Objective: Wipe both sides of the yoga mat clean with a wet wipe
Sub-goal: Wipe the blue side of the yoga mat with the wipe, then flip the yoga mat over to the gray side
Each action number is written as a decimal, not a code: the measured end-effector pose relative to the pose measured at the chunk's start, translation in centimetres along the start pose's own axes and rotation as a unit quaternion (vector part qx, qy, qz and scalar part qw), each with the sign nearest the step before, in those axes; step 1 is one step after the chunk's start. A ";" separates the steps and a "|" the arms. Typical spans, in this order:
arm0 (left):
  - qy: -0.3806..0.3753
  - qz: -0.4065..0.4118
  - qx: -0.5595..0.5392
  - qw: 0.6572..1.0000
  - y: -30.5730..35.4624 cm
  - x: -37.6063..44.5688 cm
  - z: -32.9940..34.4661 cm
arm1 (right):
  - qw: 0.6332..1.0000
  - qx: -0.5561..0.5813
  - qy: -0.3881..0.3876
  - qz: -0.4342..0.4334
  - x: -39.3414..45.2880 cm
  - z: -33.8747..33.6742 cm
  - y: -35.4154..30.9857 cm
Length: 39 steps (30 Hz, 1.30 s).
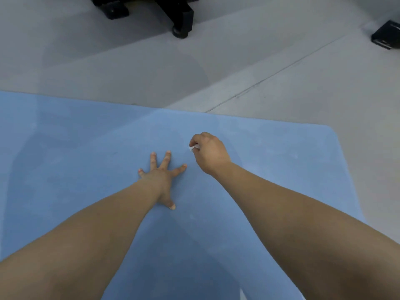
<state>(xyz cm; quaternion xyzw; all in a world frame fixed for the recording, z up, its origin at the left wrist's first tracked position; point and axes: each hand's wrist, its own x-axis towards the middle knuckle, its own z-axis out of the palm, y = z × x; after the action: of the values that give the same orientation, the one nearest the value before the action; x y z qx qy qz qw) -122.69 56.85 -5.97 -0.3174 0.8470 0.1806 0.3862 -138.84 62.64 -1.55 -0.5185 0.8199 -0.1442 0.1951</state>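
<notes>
A light blue yoga mat (75,148) lies flat on the floor and fills the lower part of the view; its far right corner is rounded. My left hand (162,176) rests palm down on the mat with the fingers spread. Just to its right and a little farther away, my right hand (208,151) is closed on a small white wet wipe (193,147), of which only a bit shows at the fingertips, pressed against the mat's surface.
Grey floor (281,89) with a thin seam line lies beyond the mat. A black wheeled base (181,20) stands at the top centre, and a black box-like object (387,36) sits at the top right edge.
</notes>
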 end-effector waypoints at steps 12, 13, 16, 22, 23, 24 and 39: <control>0.089 0.116 -0.227 0.963 1.8 -8.0 -7.3 | 0.985 -0.157 0.015 -0.071 -13.1 -9.9 -1.6; 0.081 0.118 -0.279 0.949 2.4 -8.8 -7.2 | 0.984 -0.159 0.027 -0.070 -13.7 -10.5 -2.1; 0.033 0.107 -0.470 0.876 4.6 -11.8 -7.6 | 0.992 -0.114 0.041 -0.034 -14.7 -11.7 -3.2; 0.006 0.071 -0.639 0.766 4.8 -15.7 -6.6 | 0.996 0.057 0.067 0.017 -14.0 -9.2 -4.9; 0.027 0.065 -0.655 0.753 4.3 -16.3 -6.3 | 0.995 0.072 0.063 0.007 -13.9 -8.7 -5.4; 0.050 0.059 -0.672 0.737 3.7 -17.2 -6.1 | 0.995 0.085 0.053 -0.006 -13.9 -8.2 -6.0; 0.190 -0.087 -0.161 0.965 -14.9 -28.5 1.3 | 0.930 -0.247 -0.157 -0.222 -15.2 0.3 -21.2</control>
<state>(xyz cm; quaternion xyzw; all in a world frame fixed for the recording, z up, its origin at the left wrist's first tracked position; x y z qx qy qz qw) -97.65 58.03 14.21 -0.4763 0.8339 0.2162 0.1762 -116.03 67.47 10.11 -0.7349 0.6526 0.1066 0.1504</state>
